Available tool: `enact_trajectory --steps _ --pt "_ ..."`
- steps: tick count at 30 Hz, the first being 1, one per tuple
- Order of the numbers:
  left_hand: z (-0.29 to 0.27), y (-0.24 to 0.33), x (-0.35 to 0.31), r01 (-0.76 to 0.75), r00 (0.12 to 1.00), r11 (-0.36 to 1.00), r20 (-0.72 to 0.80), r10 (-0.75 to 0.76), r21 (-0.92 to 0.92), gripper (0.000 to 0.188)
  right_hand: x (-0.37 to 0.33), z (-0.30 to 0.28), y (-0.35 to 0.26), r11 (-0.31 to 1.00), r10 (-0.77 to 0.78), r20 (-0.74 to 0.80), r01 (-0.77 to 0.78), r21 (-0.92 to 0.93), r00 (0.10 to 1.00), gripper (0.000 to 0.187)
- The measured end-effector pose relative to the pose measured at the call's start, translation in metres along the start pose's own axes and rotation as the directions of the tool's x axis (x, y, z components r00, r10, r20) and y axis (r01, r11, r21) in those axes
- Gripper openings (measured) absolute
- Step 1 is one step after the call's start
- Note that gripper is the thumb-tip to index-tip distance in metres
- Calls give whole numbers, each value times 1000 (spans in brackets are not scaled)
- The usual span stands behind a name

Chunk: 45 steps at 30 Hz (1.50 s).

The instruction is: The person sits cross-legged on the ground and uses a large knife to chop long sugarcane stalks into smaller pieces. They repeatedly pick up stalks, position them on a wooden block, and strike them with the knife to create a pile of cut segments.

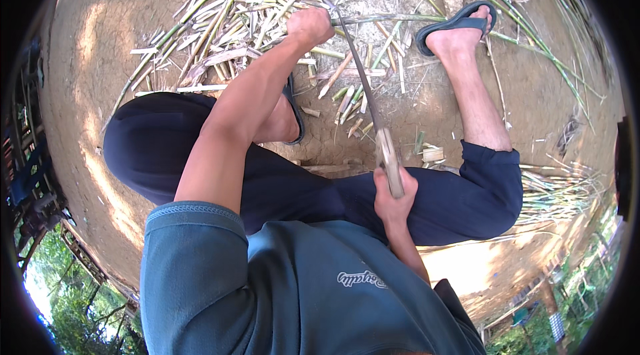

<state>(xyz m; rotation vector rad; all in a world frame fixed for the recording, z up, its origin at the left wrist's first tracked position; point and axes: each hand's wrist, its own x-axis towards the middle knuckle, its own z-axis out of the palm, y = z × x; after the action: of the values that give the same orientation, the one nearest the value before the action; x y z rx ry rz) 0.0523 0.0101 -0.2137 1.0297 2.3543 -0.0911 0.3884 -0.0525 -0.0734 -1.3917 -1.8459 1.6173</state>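
Note:
My left hand (310, 26), stretched out ahead, is closed around one end of a thin green stalk (387, 19). The stalk runs right, to the sandal on my right foot. In my right hand (396, 196), close to my lap, is the pale wooden handle of a hand saw (366, 82). Its long, narrow dark blade points away from me and crosses the stalk just right of my left hand. The blade's teeth are too small to make out.
Cut stalk pieces (227, 35) litter the ground around my left hand. Long green stalks (533, 45) lie at the far right, and a bundle of stalks (560, 193) is beside my right knee. My sandaled right foot (460, 32) stands near the stalk's far end.

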Motion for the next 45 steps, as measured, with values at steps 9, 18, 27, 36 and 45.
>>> enact_trajectory --steps 9,18,27,36,45 --pt "-9 6 -7 -62 996 998 64 63 -29 36 140 83 15 996 69 44 -66 -51 997 19" --pt "3 -3 1 -5 996 998 86 10 -56 27 52 31 16 994 -31 32 34 -101 999 14" --pt "-7 -11 13 -28 995 999 97 32 -45 25 48 37 13 998 -7 48 11 -70 999 9" --pt "-29 -1 18 -73 993 990 81 83 -120 30 160 92 -2 993 6 20 -4 -118 1000 11" --pt "-7 -11 7 -35 998 988 51 43 -151 30 66 28 16 982 -52 58 61 -179 997 10"
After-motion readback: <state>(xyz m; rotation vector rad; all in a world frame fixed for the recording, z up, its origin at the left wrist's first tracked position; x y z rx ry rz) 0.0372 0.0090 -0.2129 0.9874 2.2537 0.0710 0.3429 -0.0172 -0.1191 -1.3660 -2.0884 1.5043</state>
